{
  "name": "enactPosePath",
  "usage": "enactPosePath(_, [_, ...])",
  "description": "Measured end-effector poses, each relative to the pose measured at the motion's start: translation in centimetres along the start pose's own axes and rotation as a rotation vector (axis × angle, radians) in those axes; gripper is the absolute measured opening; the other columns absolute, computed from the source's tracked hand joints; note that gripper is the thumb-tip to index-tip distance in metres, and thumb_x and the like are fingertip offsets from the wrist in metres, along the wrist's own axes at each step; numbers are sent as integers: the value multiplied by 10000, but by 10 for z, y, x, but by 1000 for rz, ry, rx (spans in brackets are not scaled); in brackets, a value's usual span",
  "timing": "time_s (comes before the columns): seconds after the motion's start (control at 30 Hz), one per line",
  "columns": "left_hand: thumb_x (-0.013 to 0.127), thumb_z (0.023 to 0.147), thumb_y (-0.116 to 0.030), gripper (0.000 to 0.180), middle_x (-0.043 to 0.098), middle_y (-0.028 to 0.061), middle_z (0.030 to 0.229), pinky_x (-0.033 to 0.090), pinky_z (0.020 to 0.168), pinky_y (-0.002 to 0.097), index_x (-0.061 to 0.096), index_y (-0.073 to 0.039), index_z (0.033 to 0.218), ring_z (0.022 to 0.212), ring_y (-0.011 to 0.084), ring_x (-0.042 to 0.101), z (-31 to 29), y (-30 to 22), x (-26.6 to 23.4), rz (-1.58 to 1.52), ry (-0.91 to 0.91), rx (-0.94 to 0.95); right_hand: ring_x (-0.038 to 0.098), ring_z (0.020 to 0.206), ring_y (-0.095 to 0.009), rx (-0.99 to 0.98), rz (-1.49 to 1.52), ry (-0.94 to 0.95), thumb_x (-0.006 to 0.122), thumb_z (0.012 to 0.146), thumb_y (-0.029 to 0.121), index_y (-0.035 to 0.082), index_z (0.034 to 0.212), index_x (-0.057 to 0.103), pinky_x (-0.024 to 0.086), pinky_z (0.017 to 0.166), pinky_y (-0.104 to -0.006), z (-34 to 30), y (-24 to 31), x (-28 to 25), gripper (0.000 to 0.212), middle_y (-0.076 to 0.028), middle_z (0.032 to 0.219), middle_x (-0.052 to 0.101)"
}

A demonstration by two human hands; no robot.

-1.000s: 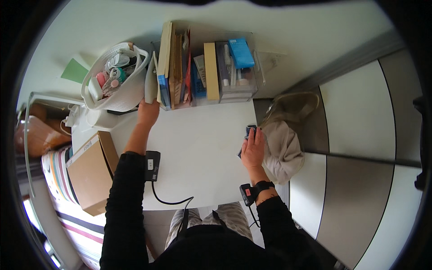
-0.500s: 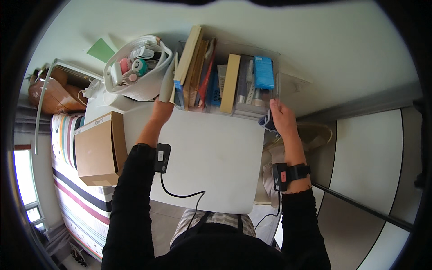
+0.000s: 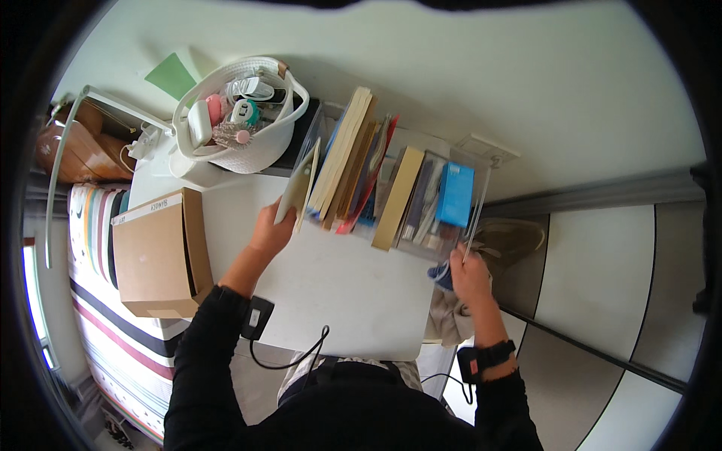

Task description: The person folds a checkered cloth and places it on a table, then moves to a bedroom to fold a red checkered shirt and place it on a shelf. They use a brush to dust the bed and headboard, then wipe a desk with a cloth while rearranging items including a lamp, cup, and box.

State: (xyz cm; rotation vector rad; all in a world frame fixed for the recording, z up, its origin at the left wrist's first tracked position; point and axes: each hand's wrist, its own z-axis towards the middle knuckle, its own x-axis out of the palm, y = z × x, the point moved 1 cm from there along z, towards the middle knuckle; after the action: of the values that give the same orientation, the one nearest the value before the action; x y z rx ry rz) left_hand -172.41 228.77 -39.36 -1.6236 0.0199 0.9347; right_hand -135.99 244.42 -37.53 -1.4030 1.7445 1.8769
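Note:
A clear plastic organizer stands at an angle on the white table, pulled away from the wall. Upright books, a red folder, a tan box and a blue packet fill it. My left hand is closed on a pale, thin notebook at the organizer's left end; its fingertips are partly hidden. With my right hand I grip the organizer's near right corner. A dark blue fabric piece lies beside that hand.
Left of the organizer stands a white woven basket holding small appliances and a brush. An open cardboard box sits at the left table side, near a striped bed. A wall socket is behind the organizer. Cables hang from both wrist devices.
The organizer has come away from the wall toward me and turned, its right end nearer. Both hands moved with it. A dark surface now shows behind the basket.

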Motion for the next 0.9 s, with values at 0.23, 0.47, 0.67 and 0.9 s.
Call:
enactPosePath(0.23, [597, 832, -51, 231, 624, 190, 911, 461, 732, 372, 616, 23, 1049, 797, 298, 596, -126, 79, -25, 462, -67, 420, 602, 674, -421, -147, 14, 291, 534, 867, 298, -39, 1123, 515, 483, 594, -469, -84, 12, -1, 423, -237, 708, 604])
enactPosePath(0.47, [582, 817, -109, 259, 577, 170, 1104, 381, 928, 423, 635, -17, 1053, 1056, 321, 513, -257, 141, -73, 98, -92, -262, 623, 699, -396, -308, -43, 747, 623, 812, 401, -56, 1112, 480, 501, 633, -453, -113, 17, -2, 566, -209, 752, 637])
enactPosePath(0.67, [554, 844, -122, 267, 575, 151, 1103, 391, 917, 399, 605, -21, 1085, 1044, 292, 518, -292, 97, -102, -139, -224, -539, 644, 832, -226, -220, -6, 981, 662, 784, 436, 70, 982, 655, 499, 730, -347, -54, 7, -29, 417, -115, 885, 670])
enactPosePath(0.9, [522, 875, -138, 276, 573, 129, 1101, 402, 905, 371, 571, -26, 1123, 1030, 258, 524, -298, 71, -93, -268, -304, -681, 473, 1141, -253, -667, -165, 286, 563, 891, 193, 105, 1242, 519, 371, 971, -389, 77, -12, 23, 365, -110, 1236, 513])
